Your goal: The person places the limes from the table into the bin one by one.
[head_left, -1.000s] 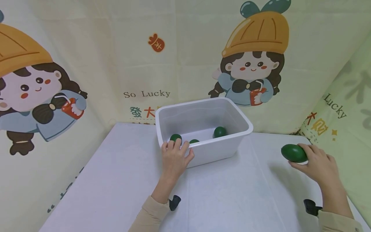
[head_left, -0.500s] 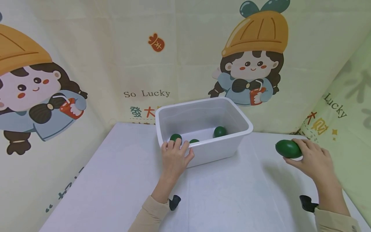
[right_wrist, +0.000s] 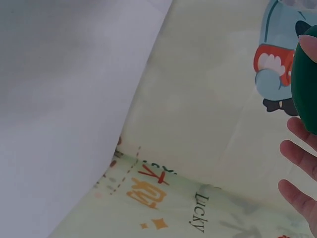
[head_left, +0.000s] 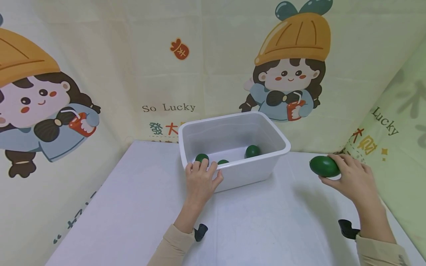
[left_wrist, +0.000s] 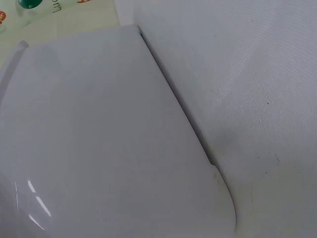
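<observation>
In the head view, my left hand (head_left: 200,184) grips the near rim of a white plastic bin (head_left: 246,173), its fingers hooked over the edge. Several dark green round fruits show inside, among them one (head_left: 252,151) at the right and one (head_left: 201,158) by my fingertips. Off to the right of the bin, above the table, my right hand (head_left: 354,179) holds a dark green oval fruit (head_left: 324,166) between thumb and fingers. That held fruit (right_wrist: 306,84) is cut off by the right wrist view's edge. The left wrist view shows only the outer wall of the bin (left_wrist: 99,129).
A white-covered table (head_left: 266,221) lies under the bin. Behind it hangs a cream cloth (head_left: 219,74) with cartoon figures and lettering, which continues along both sides. Black straps (head_left: 200,232) stick out at both wrists.
My right hand has moved left and slightly up, carrying the green oval fruit closer to the bin. The left hand and the bin have stayed in place.
</observation>
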The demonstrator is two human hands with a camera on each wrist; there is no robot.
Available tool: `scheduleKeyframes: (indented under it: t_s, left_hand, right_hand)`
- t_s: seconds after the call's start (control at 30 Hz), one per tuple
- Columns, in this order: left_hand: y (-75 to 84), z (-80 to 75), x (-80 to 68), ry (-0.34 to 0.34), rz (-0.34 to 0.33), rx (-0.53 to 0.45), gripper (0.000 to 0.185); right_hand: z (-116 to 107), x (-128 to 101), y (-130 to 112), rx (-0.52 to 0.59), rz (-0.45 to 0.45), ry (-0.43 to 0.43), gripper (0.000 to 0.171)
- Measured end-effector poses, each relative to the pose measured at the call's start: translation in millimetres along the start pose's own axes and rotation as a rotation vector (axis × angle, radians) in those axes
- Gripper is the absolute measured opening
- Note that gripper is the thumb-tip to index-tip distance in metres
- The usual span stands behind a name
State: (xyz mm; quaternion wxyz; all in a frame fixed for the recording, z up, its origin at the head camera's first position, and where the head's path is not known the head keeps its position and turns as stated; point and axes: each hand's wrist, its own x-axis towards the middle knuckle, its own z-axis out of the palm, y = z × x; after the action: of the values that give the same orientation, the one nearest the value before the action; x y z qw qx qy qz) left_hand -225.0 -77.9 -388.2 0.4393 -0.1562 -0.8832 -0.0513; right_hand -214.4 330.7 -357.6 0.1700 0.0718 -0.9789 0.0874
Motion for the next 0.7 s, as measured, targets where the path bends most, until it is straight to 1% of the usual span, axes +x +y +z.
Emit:
scheduleKeyframes:
  t_s: [0.33,0.7]
  left_hand:
    - [0.7,0.0,0.4,0.008,0.005,0.006,0.022]
    - [-0.2,-1.8,-1.3,-0.015,0.006,0.010,0.024]
  right_hand:
    - [-4.1,8.2,-13.0,-0.002,-0.025,0.025,0.073]
    - [-8.5,15.4,-30.9,-0.008,-0.039,0.024,0.073]
